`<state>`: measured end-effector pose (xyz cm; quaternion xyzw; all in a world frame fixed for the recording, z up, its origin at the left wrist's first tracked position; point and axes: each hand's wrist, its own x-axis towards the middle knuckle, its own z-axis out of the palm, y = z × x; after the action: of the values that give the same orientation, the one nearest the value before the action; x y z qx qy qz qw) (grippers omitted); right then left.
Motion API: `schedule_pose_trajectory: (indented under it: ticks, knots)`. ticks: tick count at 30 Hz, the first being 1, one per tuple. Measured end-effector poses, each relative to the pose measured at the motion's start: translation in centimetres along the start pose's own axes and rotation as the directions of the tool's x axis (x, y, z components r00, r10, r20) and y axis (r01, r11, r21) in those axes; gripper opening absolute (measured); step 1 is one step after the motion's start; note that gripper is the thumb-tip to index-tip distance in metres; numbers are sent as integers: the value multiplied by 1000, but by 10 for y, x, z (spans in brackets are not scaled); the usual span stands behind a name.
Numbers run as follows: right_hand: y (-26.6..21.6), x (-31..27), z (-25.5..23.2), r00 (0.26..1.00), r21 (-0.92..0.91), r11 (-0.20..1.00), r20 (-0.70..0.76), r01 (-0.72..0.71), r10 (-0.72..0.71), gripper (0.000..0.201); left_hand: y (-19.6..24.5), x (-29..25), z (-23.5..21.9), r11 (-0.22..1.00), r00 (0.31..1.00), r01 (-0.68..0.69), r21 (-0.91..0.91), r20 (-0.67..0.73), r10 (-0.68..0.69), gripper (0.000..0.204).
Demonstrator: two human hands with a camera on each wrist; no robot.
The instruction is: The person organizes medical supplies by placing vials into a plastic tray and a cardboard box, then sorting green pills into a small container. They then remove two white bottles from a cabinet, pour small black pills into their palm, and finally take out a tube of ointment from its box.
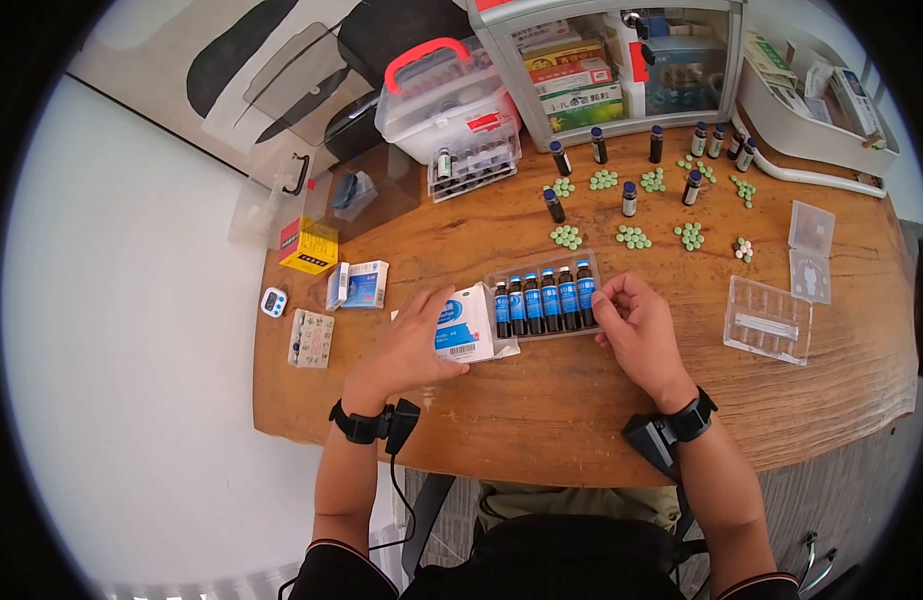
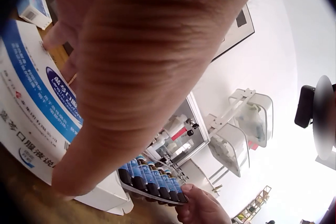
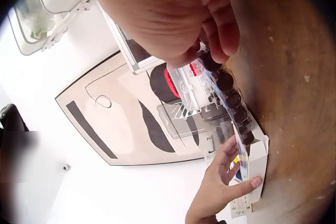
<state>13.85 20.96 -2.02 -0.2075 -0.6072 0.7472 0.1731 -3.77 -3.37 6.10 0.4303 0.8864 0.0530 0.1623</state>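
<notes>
My left hand (image 1: 406,345) holds a white and blue medicine box (image 1: 471,322) lying on the wooden table, thumb along its near edge and fingers across its far side. Out of the box's right end sticks a clear plastic tray (image 1: 561,335). Several dark vials (image 1: 533,302) with blue labels lie in it side by side. At the tray's right end, my right hand (image 1: 639,325) pinches the edge between thumb and fingers. In the right wrist view the vials (image 3: 231,98) run in a row from the right fingers toward the box. The tray's left end is hidden at the box.
Several brown vials (image 1: 629,200) and piles of green tablets (image 1: 633,237) stand behind the tray. To the right lie clear plastic organizers (image 1: 768,322). Small boxes (image 1: 365,285) and a timer (image 1: 273,302) sit left. A medicine cabinet (image 1: 621,70) and lidded case (image 1: 446,110) stand behind.
</notes>
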Motion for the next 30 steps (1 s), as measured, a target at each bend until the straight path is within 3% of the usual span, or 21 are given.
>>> schedule_pose_trajectory:
  ticks: [9,17,22,27,30]
  knots:
    - [-8,-2,-3,998,-66,997,37,-45,48,18,0,-11,-3,994,998,60,-88,-17,-61,103]
    - [-6,2,-11,955,8,988,260,-153,146,15,-6,-18,-10,998,1000,22,-65,18,-21,102]
    - [-4,4,-12,957,56,978,226,-201,183,15,3,-21,-15,996,993,-59,-61,96,65,100]
    - [-3,7,-15,973,121,975,165,-185,164,14,7,-22,-16,985,998,16,-173,57,-6,101]
    - [-4,6,-12,969,138,969,165,-204,181,15,9,-22,-12,993,999,31,-113,24,-28,100]
